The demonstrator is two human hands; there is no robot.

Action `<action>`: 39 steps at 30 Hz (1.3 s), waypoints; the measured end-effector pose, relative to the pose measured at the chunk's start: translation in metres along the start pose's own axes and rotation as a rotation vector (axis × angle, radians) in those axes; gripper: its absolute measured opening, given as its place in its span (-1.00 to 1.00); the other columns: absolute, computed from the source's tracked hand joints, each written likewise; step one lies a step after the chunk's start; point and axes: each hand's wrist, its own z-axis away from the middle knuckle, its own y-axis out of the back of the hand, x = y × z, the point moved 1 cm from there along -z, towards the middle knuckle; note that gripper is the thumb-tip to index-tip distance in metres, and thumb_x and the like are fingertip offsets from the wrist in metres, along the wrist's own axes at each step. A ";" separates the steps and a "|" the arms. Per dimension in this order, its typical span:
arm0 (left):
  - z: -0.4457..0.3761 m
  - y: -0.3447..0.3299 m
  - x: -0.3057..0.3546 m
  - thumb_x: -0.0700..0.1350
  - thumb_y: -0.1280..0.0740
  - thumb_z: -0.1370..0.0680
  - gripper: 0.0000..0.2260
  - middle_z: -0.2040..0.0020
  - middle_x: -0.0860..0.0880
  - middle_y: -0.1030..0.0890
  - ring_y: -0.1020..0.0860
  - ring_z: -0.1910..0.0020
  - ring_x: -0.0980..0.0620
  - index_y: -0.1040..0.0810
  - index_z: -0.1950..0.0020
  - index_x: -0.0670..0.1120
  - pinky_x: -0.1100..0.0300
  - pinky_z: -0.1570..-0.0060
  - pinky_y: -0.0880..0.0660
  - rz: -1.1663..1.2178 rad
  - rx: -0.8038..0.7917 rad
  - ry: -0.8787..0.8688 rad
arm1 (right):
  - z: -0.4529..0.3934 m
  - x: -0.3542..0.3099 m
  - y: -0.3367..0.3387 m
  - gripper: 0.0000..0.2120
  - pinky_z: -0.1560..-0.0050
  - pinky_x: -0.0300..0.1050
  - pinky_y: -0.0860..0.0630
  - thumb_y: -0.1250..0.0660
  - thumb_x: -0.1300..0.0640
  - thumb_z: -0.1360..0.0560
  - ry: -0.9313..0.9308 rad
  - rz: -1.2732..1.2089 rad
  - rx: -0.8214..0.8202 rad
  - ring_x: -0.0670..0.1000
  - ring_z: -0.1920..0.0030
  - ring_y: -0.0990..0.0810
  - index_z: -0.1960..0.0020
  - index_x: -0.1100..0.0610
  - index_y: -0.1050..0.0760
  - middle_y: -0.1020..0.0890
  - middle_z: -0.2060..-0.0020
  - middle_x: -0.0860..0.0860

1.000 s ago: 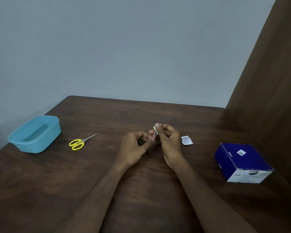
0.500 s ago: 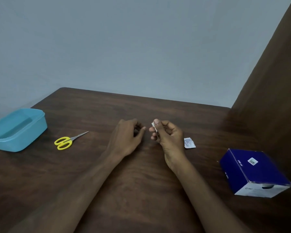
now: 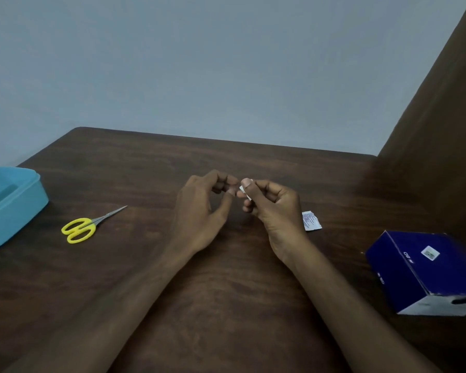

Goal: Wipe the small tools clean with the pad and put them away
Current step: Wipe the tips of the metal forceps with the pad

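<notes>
My right hand (image 3: 273, 208) pinches a small white pad (image 3: 242, 190) between thumb and forefinger, just above the middle of the dark wooden table (image 3: 226, 278). My left hand (image 3: 199, 211) is beside it with curled fingers, and its thumb and forefinger tips meet the pad's left edge. Most of the pad is hidden by the fingers. Yellow-handled scissors (image 3: 81, 228) lie on the table to the left, apart from both hands. A light blue plastic container (image 3: 24, 208) stands at the far left edge.
A torn white sachet (image 3: 311, 220) lies just right of my right hand. A dark blue cardboard box (image 3: 425, 267) sits at the right. A brown panel (image 3: 441, 117) rises along the table's right side, with a grey wall behind.
My left hand drew away from the right half a second ago and has come back to the pad. The view has shifted right, so the container sits further left.
</notes>
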 end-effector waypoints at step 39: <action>0.003 0.006 -0.009 -0.25 -0.37 -0.70 -0.80 0.00 -0.08 -0.75 -0.74 0.10 -0.04 -0.54 -0.31 -0.10 0.13 0.17 -0.68 0.559 -0.144 0.174 | 0.005 0.001 0.011 -0.85 0.22 -0.26 -0.60 -0.57 0.27 -0.50 0.128 -0.040 0.123 -0.08 0.27 -0.68 -0.05 0.22 -0.70 -0.78 0.18 0.11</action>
